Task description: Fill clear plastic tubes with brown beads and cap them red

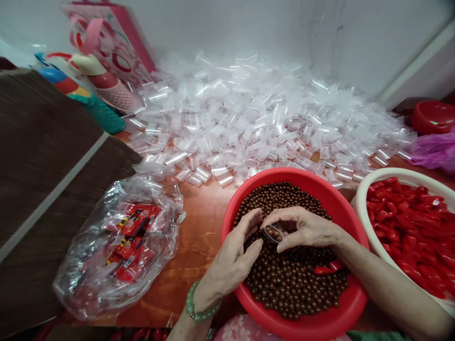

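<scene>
Both hands are hanging over the red basin (228, 222), which is resting on the tabletop (199, 213); 12 o'clock is pointing away from the person in all bearings given.

The right hand (309, 228) is gripping a clear sleeve (280, 233) between thumb and fingers. Brown balls (273, 232) are showing in the sleeve's oval mouth. The left hand (234, 255) is presenting a loose, parted posture, thumb standing away from fingers; no object is showing in its grasp. A green bracelet (202, 314) is encircling the left wrist.

Governing relation: the sleeve is sitting off the basin's centre, toward 10 o'clock. It is lying at 9 o'clock from the right hand and at 2 o'clock from the left hand. The right hand is holding the nearer position, in direct contact; the left fingertips are hovering just beside the sleeve, and contact on that side cannot be confirmed. The mouth's long axis is running from about 10 to 4 o'clock. Fingers are hiding the sleeve's depth, so its lengthwise direction cannot be told.

Loose balls (295, 293) are covering the basin's floor, with stray red pieces (322, 270) lying on them toward 4 o'clock. Outside the rim, red pieces are filling the white basin (361, 199) at 3 o'clock, a sleeve heap (249, 118) is spreading at 12, and a plastic bag (80, 293) containing red packets (137, 222) is lying at 9.
</scene>
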A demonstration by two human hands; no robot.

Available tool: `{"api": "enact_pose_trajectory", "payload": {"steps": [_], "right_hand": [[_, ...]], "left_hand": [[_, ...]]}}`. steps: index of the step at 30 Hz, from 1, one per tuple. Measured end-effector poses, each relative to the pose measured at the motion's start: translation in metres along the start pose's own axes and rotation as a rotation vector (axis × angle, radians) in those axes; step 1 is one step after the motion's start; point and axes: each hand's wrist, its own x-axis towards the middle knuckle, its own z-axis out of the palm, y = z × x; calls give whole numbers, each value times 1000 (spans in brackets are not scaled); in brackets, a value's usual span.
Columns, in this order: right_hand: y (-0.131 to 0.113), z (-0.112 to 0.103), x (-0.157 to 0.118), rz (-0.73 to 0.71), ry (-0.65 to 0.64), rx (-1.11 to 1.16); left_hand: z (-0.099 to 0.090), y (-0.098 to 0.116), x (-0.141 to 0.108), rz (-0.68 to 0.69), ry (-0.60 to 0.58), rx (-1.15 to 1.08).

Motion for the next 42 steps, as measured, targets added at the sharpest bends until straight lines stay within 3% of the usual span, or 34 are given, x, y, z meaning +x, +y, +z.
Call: {"api": "enact_pose_trajectory", "payload": {"steps": [6, 11, 17, 23, 33, 38, 42], "right_hand": [[3, -2, -1, -35, 25, -49], [-1, 1, -2, -184, 82, -211], [-3, 7, -6, -193, 229, -276], [-10, 4, -6, -285, 196, -454], [-17, 0, -9, -91, 215, -463], [-17, -5, -45, 89, 175, -843], [4, 5, -83, 251, 110, -1080]], "left_hand": [[12, 1, 7, -41, -98, -199], [12, 2, 11, 6, -18, -17], [10, 4, 13, -4, -59, -44], [8, 3, 13, 14, -54, 23], [6, 7, 17, -62, -96, -95], [7, 5, 18, -88, -17, -312], [8, 6, 18, -121, -20, -397]]}}
